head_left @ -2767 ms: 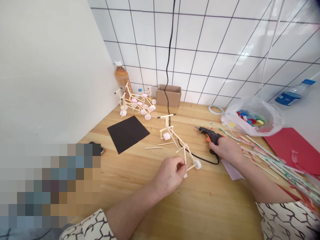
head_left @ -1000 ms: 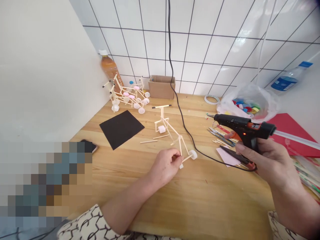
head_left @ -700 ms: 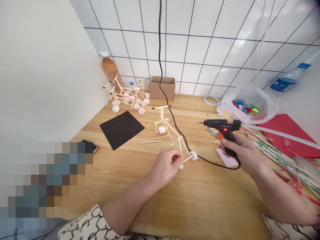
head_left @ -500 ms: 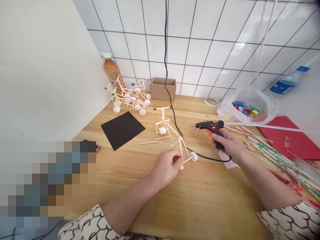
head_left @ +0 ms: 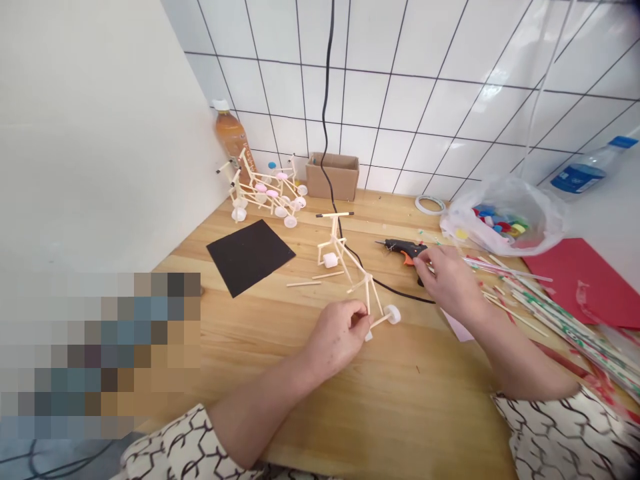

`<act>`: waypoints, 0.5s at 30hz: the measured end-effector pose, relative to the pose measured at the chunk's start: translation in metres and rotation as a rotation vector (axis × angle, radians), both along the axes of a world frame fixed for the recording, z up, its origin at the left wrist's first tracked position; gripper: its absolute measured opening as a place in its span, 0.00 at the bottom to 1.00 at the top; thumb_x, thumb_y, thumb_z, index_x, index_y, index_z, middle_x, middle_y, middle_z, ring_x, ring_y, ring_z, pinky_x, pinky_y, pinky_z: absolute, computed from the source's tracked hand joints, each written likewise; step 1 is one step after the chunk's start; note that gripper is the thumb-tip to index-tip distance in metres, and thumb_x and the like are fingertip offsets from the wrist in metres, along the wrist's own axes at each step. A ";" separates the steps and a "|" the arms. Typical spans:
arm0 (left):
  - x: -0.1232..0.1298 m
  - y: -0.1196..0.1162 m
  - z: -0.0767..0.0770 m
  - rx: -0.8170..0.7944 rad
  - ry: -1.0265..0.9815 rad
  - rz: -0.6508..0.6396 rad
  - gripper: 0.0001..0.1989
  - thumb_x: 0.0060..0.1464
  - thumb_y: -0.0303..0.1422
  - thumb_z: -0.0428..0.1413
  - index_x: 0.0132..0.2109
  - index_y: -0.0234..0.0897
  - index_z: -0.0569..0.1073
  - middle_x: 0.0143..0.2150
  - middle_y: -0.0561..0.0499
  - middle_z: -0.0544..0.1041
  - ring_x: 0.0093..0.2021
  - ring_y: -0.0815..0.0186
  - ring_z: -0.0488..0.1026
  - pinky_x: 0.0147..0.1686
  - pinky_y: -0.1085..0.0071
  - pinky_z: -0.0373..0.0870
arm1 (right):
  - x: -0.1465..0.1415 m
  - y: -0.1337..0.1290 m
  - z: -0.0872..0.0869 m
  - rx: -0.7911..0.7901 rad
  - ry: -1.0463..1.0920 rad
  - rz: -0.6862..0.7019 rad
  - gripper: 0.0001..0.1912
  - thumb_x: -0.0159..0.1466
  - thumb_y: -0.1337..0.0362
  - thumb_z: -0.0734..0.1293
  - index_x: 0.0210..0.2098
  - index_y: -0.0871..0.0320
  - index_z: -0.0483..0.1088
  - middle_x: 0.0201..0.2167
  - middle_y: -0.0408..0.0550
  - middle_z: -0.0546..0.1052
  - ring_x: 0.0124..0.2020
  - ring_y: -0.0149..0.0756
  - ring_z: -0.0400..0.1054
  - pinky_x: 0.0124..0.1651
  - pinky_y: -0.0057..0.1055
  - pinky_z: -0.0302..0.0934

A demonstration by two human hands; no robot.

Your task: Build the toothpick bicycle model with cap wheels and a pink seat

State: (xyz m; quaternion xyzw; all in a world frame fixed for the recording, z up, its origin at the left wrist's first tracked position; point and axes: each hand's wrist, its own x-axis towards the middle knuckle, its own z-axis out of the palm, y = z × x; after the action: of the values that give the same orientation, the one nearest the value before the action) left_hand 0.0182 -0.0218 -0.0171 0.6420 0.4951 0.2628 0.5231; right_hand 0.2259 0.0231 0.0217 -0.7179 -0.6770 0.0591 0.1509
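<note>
My left hand (head_left: 340, 340) pinches the rear end of a small tricycle model (head_left: 350, 260) made of thin wooden sticks, close to its back axle. One white round wheel (head_left: 394, 314) shows on the axle's right end; my fingers partly hide the other end. The model's handlebar (head_left: 335, 215) has dark tips and points toward the wall. My right hand (head_left: 450, 277) is closed at the rear of a black glue gun (head_left: 403, 249) with an orange trigger. The gun lies low over the table, its nozzle pointing left. My fingers cover its back part.
Finished stick models (head_left: 265, 193) stand at the back left by an orange drink bottle (head_left: 233, 137). Nearby are a black sheet (head_left: 250, 257), a cardboard box (head_left: 333, 177), a tape roll (head_left: 430, 205), a bag of caps (head_left: 505, 220), loose sticks (head_left: 555, 313) and a black cable (head_left: 326, 100).
My right hand has shifted from the glue gun's handle to its rear, and the gun has tipped and come lower. My left hand keeps its hold on the model. The view has shifted slightly.
</note>
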 end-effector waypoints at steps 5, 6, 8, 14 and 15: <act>0.001 0.001 0.001 0.012 0.009 -0.005 0.09 0.52 0.34 0.49 0.26 0.36 0.66 0.22 0.54 0.71 0.23 0.68 0.69 0.24 0.74 0.62 | -0.020 -0.024 -0.004 -0.045 0.170 0.462 0.09 0.60 0.61 0.62 0.35 0.58 0.70 0.32 0.49 0.73 0.36 0.38 0.66 0.41 0.31 0.59; 0.001 0.001 0.000 0.013 0.013 -0.005 0.09 0.52 0.34 0.49 0.26 0.36 0.66 0.22 0.54 0.71 0.23 0.68 0.69 0.24 0.74 0.61 | -0.024 -0.025 -0.008 -0.065 0.166 0.490 0.08 0.60 0.62 0.63 0.35 0.59 0.70 0.32 0.49 0.73 0.37 0.38 0.66 0.41 0.32 0.59; 0.001 0.000 0.000 0.013 0.019 -0.005 0.09 0.52 0.34 0.49 0.26 0.36 0.66 0.22 0.53 0.71 0.23 0.68 0.69 0.24 0.74 0.61 | -0.031 -0.024 -0.015 -0.089 0.146 0.512 0.06 0.59 0.64 0.63 0.33 0.58 0.71 0.31 0.48 0.72 0.36 0.38 0.65 0.41 0.33 0.58; 0.000 0.000 0.001 0.035 0.046 -0.014 0.09 0.51 0.33 0.48 0.25 0.36 0.66 0.23 0.52 0.72 0.23 0.68 0.69 0.24 0.74 0.60 | -0.039 -0.020 -0.018 -0.104 0.169 0.525 0.09 0.59 0.68 0.62 0.23 0.59 0.69 0.24 0.45 0.69 0.30 0.35 0.63 0.34 0.30 0.55; 0.000 0.000 0.002 0.040 0.052 -0.014 0.09 0.51 0.33 0.48 0.25 0.36 0.66 0.23 0.52 0.72 0.23 0.68 0.69 0.23 0.75 0.60 | -0.038 -0.020 -0.016 -0.106 0.183 0.521 0.09 0.59 0.68 0.62 0.23 0.59 0.68 0.24 0.45 0.69 0.30 0.34 0.63 0.34 0.30 0.56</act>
State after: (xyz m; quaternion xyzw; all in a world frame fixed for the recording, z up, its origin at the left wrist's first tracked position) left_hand 0.0178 -0.0215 -0.0153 0.6623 0.4985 0.2522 0.4992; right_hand 0.1875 0.0027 0.0055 -0.5182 -0.8183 0.1957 0.1535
